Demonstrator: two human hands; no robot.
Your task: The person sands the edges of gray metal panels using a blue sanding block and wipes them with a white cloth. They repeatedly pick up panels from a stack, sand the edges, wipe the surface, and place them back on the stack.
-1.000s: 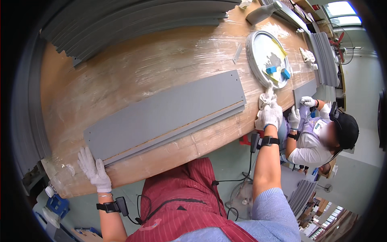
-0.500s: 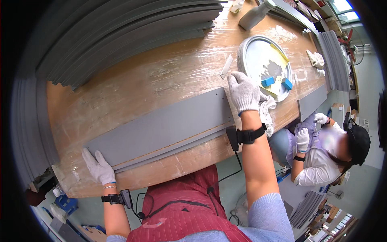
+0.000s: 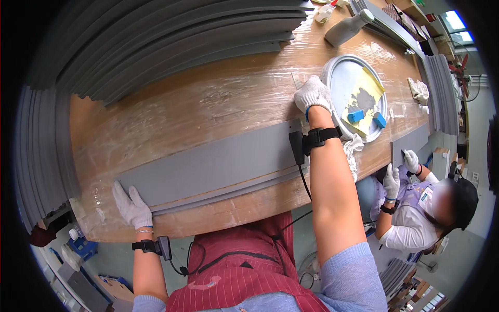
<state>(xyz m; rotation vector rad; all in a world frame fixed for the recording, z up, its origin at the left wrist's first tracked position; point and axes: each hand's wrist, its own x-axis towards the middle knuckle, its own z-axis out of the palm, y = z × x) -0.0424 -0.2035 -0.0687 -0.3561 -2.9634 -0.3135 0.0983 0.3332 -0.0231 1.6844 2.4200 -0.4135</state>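
A long grey board (image 3: 218,164) with a narrow brownish groove along its near edge lies on the film-covered table, with another grey board edge under it. My left hand (image 3: 133,207), in a white knitted glove, rests open on the board's left end, thumb apart from the fingers. Beyond the board's right end, my gloved right hand (image 3: 314,94) is closed at a thin, flat, pale strip (image 3: 298,79); the fingertips are hidden. Beside that hand stands a round whitish lid or tub (image 3: 338,70) bearing a yellow sheet (image 3: 375,83) with grey paste and two blue blocks (image 3: 355,116).
Stacked grey boards (image 3: 192,52) fill the far left, with more at the left edge (image 3: 44,156). A grey bottle (image 3: 348,28) and a small glue bottle (image 3: 325,12) stand at the back. A white cloth (image 3: 352,151) hangs near the lid. A gloved co-worker (image 3: 416,208) handles a grey board at right.
My right hand has moved over the pale strip, which now lies at a different angle. My left hand stays on the board. The co-worker's hands have come onto their board. The view has shifted slightly.
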